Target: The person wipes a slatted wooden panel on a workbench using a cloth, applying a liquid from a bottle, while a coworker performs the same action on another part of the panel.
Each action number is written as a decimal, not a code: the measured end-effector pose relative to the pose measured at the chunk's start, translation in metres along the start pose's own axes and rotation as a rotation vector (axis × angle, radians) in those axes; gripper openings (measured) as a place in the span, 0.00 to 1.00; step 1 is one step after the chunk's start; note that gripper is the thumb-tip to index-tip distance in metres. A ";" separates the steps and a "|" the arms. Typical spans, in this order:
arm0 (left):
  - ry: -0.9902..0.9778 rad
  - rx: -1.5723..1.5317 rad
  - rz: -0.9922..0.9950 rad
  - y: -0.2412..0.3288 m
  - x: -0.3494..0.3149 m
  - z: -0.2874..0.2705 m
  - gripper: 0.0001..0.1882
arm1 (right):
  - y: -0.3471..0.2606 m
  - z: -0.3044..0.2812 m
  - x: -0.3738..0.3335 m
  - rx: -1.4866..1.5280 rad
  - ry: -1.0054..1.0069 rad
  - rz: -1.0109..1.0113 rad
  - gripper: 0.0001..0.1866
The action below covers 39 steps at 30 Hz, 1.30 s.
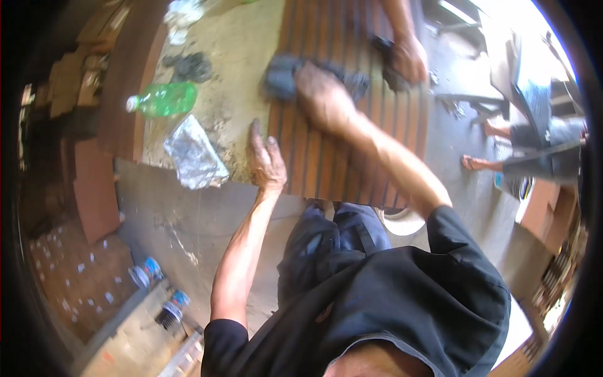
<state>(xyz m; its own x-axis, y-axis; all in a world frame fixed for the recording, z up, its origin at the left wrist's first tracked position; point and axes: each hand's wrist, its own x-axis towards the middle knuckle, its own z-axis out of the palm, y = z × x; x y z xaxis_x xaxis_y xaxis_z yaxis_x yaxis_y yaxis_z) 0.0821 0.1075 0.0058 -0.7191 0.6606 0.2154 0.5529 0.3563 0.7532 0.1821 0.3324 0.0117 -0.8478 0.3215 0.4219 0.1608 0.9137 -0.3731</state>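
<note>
one striped wooden panel (304, 151) lies flat along the right part of the tabletop (235, 81), its near end toward the person, probably so both arms can reach it. the right hand (321, 94) is closed over a blue-grey rag (281, 78) on the panel; blur hides the fingertips, but the palm-down hold looks chosen to keep the cloth flat against the wood. the left hand (269, 162) holds nothing, its fingers parted, at the tabletop's near edge just beside the panel, likely as a brace. a co-worker's hand (411, 60) bears on a dark rag (391, 70) by the panel's right side, so three hands and two rags are on or by the wood. left of the panel are one dark grey cloth (191, 66), one green bottle (166, 99) on its side, one clear bag (193, 152) near the edge and one white crumpled wrap (182, 19), seemingly set aside within reach. farther out, one round white bucket (403, 222) sits below the panel's near end, and two feet (480, 163) show at right.
</note>
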 end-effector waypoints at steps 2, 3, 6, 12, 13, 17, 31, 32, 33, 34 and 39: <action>0.010 0.013 -0.017 -0.018 -0.007 -0.003 0.31 | -0.061 -0.020 -0.065 0.074 -0.084 0.035 0.31; -0.019 0.042 -0.001 -0.024 -0.004 -0.007 0.30 | -0.088 -0.030 -0.095 0.084 -0.122 0.077 0.32; -0.077 0.221 0.231 -0.029 0.002 -0.002 0.30 | -0.137 -0.070 -0.188 -0.015 -0.208 0.227 0.32; -0.084 0.278 0.319 -0.033 0.006 0.003 0.29 | -0.109 -0.085 -0.201 -0.125 -0.188 0.392 0.31; -0.091 0.286 0.326 -0.031 0.007 0.005 0.29 | -0.094 -0.079 -0.191 -0.164 -0.148 0.394 0.30; -0.102 0.307 0.341 -0.025 0.010 0.007 0.30 | -0.041 -0.062 -0.117 -0.330 0.055 0.484 0.29; -0.137 0.382 0.311 -0.030 0.015 0.010 0.31 | -0.166 -0.061 -0.231 -0.178 0.071 0.595 0.29; -0.147 0.391 0.302 -0.030 0.013 0.010 0.31 | -0.162 -0.062 -0.227 -0.190 0.074 0.596 0.29; -0.144 0.392 0.301 -0.031 0.015 0.008 0.31 | -0.153 -0.057 -0.215 -0.210 0.082 0.583 0.28; -0.145 0.386 0.308 -0.029 0.017 0.010 0.31 | -0.137 -0.056 -0.201 -0.254 0.090 0.563 0.28; -0.134 0.375 0.315 -0.027 0.039 0.017 0.31 | -0.047 -0.048 -0.116 -0.354 0.210 0.519 0.28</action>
<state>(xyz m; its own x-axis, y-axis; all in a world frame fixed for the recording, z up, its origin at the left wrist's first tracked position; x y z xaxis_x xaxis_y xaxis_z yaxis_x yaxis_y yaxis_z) 0.0460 0.1350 -0.0172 -0.4467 0.8443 0.2960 0.8649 0.3230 0.3842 0.2965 0.2638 0.0198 -0.5043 0.7512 0.4259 0.7088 0.6418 -0.2927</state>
